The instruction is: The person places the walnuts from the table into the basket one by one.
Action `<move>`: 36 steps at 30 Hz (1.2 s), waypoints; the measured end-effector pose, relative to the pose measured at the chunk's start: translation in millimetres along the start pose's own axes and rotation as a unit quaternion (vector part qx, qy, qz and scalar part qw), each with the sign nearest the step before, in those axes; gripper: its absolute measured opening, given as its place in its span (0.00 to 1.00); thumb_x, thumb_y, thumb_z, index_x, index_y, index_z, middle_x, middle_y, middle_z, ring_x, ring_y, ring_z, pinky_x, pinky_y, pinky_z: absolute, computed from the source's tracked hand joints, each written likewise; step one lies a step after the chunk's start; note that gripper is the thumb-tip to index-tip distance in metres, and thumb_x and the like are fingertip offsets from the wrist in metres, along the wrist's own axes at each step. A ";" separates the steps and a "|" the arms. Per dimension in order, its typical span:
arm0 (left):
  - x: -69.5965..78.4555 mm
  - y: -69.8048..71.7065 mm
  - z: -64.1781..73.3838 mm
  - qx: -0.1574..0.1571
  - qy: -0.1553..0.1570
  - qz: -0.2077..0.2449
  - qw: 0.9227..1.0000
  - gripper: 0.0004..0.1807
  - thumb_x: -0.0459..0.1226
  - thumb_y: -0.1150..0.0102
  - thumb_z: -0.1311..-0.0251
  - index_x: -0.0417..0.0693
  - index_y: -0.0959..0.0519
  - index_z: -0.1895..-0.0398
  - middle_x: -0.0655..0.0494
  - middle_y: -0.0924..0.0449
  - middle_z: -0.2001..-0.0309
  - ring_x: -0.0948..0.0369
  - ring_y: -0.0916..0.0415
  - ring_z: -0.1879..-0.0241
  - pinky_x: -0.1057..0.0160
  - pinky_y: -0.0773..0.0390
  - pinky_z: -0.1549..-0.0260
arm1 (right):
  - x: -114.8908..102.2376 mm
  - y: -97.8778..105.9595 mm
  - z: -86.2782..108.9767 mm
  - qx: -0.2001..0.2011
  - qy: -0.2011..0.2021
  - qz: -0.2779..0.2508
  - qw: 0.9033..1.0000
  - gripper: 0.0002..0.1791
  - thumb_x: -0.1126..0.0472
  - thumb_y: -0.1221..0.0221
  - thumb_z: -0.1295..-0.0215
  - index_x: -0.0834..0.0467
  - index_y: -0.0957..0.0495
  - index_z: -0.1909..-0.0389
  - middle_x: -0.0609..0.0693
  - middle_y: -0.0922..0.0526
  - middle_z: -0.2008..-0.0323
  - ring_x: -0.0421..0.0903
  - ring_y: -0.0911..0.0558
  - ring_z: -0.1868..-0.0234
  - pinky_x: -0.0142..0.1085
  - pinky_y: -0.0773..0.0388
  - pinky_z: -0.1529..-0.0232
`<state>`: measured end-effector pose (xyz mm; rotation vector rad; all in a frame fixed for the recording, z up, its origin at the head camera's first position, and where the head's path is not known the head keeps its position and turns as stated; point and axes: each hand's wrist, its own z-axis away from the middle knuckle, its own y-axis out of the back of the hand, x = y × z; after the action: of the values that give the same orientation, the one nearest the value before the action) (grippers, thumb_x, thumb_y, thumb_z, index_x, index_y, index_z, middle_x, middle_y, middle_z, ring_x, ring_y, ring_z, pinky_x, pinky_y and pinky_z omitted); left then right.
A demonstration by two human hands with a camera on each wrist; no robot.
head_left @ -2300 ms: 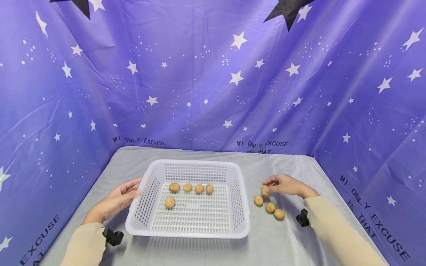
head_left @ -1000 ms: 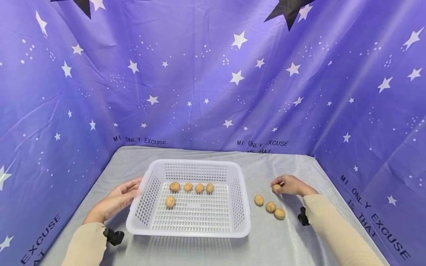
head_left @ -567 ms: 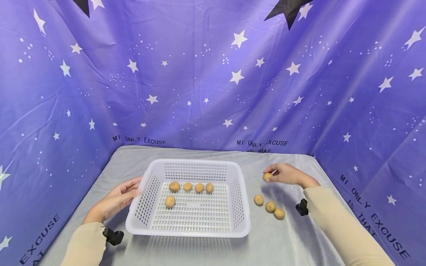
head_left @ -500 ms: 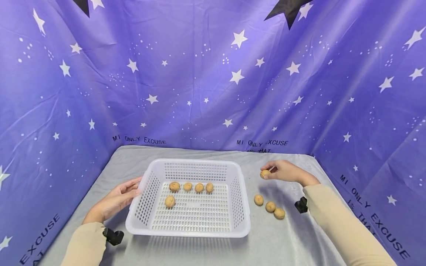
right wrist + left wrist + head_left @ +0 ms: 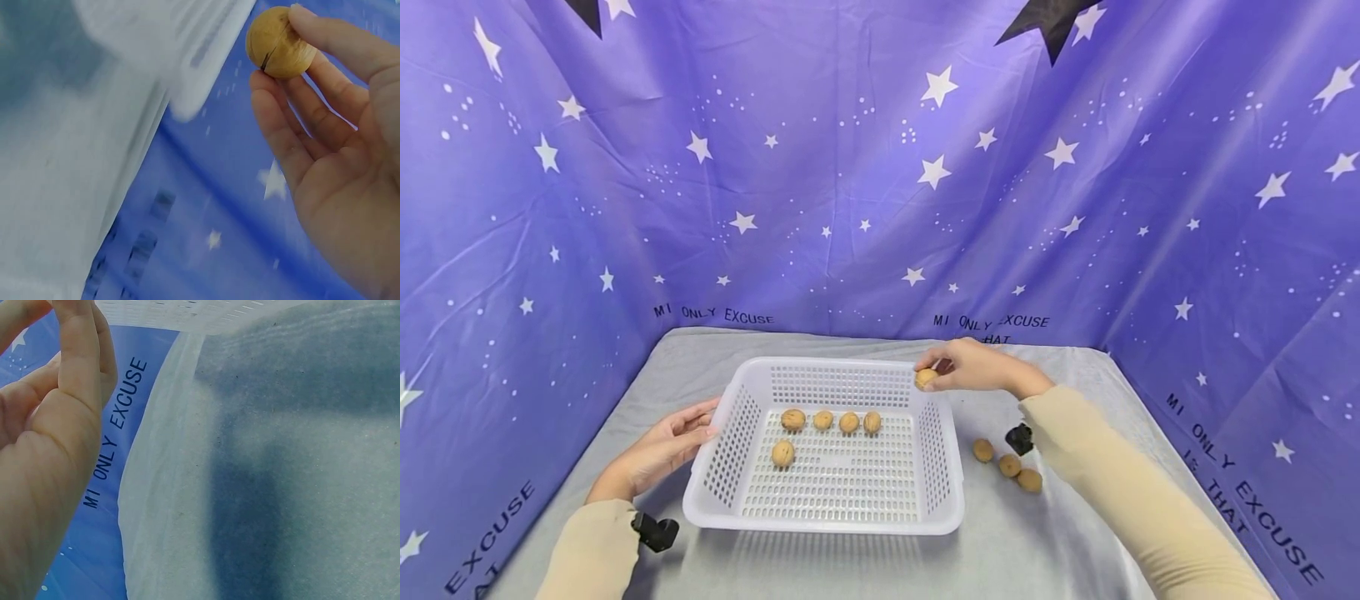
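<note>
A white plastic basket [image 5: 823, 528] with holed walls stands on the table. Inside it lie several walnuts, four in a back row and one walnut [image 5: 782, 453] in front of them at the left. My left hand [image 5: 658, 450] grips the basket's left rim between thumb and fingers; in the left wrist view this hand [image 5: 53, 425] reaches up to the basket. Over the basket's back right corner, my right hand [image 5: 973, 367] pinches a walnut [image 5: 278, 44] between thumb and fingertips. Three loose walnuts, the middle walnut [image 5: 1010, 466] among them, lie right of the basket.
The table [image 5: 820, 571] is covered with a grey cloth. Purple curtains [image 5: 820, 167] with stars and lettering enclose it at the back and both sides. My right forearm's sleeve [image 5: 1120, 475] passes over the table to the right of the loose walnuts.
My right hand first set its walnut down farther right, then lifted it and carried it left to the basket's back right corner. My left hand and the basket have stayed put.
</note>
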<state>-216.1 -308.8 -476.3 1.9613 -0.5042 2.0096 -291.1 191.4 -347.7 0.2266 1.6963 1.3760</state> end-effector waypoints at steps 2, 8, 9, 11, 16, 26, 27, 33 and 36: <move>0.1 -0.4 -0.1 0.000 0.001 0.002 1.000 0.34 0.27 0.52 0.26 0.29 0.53 0.23 0.47 0.26 0.38 0.60 0.24 0.43 0.64 0.24 0.43 | -10.4 -7.6 -13.4 -0.015 0.014 -0.001 1.000 0.20 0.56 0.33 0.36 0.58 0.18 0.44 0.47 0.16 0.51 0.43 0.17 0.53 0.38 0.19 0.49; -0.7 0.6 0.4 0.002 0.002 0.000 1.000 0.34 0.27 0.52 0.26 0.29 0.53 0.23 0.48 0.26 0.39 0.60 0.23 0.44 0.64 0.24 0.43 | -38.5 -38.4 -50.8 -0.063 0.032 -0.010 0.997 0.19 0.60 0.32 0.37 0.56 0.18 0.45 0.43 0.16 0.52 0.37 0.18 0.55 0.31 0.21 0.50; -0.8 0.9 0.5 0.002 0.002 -0.001 1.000 0.34 0.27 0.52 0.26 0.29 0.53 0.23 0.48 0.25 0.39 0.60 0.23 0.44 0.64 0.24 0.43 | -41.9 -44.6 -56.2 -0.069 0.034 -0.014 0.997 0.18 0.60 0.32 0.37 0.56 0.18 0.46 0.43 0.16 0.52 0.37 0.18 0.55 0.31 0.21 0.50; -0.5 0.9 0.3 0.003 0.000 -0.002 1.000 0.34 0.27 0.52 0.26 0.28 0.52 0.23 0.47 0.26 0.39 0.60 0.23 0.44 0.64 0.24 0.43 | -49.5 -56.7 -65.8 -0.077 0.036 -0.012 0.996 0.18 0.60 0.31 0.38 0.56 0.17 0.46 0.43 0.16 0.53 0.37 0.18 0.56 0.31 0.21 0.50; -0.3 0.7 -0.2 0.002 -0.002 0.001 1.000 0.33 0.27 0.52 0.26 0.28 0.52 0.24 0.47 0.25 0.39 0.60 0.23 0.44 0.64 0.23 0.43 | -61.5 -89.8 -87.1 -0.100 0.048 0.002 0.994 0.19 0.59 0.29 0.39 0.54 0.17 0.47 0.40 0.16 0.55 0.34 0.19 0.58 0.28 0.22 0.52; -1.0 0.6 -0.1 -0.003 -0.004 0.007 1.000 0.33 0.27 0.52 0.26 0.29 0.52 0.23 0.48 0.25 0.39 0.60 0.23 0.44 0.63 0.23 0.43 | -64.5 -146.0 -111.6 -0.123 0.046 -0.002 0.991 0.19 0.58 0.28 0.40 0.55 0.16 0.48 0.37 0.16 0.59 0.31 0.21 0.59 0.23 0.24 0.55; -1.1 0.6 -0.5 -0.002 -0.005 0.006 1.000 0.33 0.27 0.52 0.26 0.29 0.52 0.23 0.48 0.25 0.39 0.61 0.23 0.44 0.63 0.23 0.43 | -64.6 -149.2 -112.3 -0.120 0.043 -0.001 0.992 0.19 0.57 0.28 0.41 0.55 0.16 0.49 0.37 0.16 0.60 0.31 0.21 0.59 0.23 0.24 0.55; -1.9 0.4 -0.9 -0.003 -0.005 0.004 1.000 0.34 0.27 0.53 0.26 0.29 0.54 0.23 0.49 0.26 0.39 0.61 0.23 0.44 0.63 0.24 0.43 | -61.6 -164.4 -115.7 -0.108 0.059 0.038 0.992 0.18 0.55 0.27 0.42 0.53 0.15 0.51 0.35 0.18 0.63 0.29 0.23 0.62 0.20 0.26 0.58; -2.1 0.2 -0.6 -0.003 -0.006 0.003 1.000 0.34 0.27 0.53 0.26 0.29 0.54 0.23 0.48 0.26 0.38 0.61 0.23 0.44 0.63 0.24 0.42 | -60.2 -167.5 -115.6 -0.103 0.070 0.047 0.991 0.18 0.55 0.27 0.42 0.54 0.15 0.52 0.36 0.19 0.64 0.30 0.24 0.64 0.19 0.27 0.59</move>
<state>-216.7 -308.6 -478.4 1.9726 -0.5194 1.9980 -277.1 13.8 -463.0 0.0941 1.6595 1.6594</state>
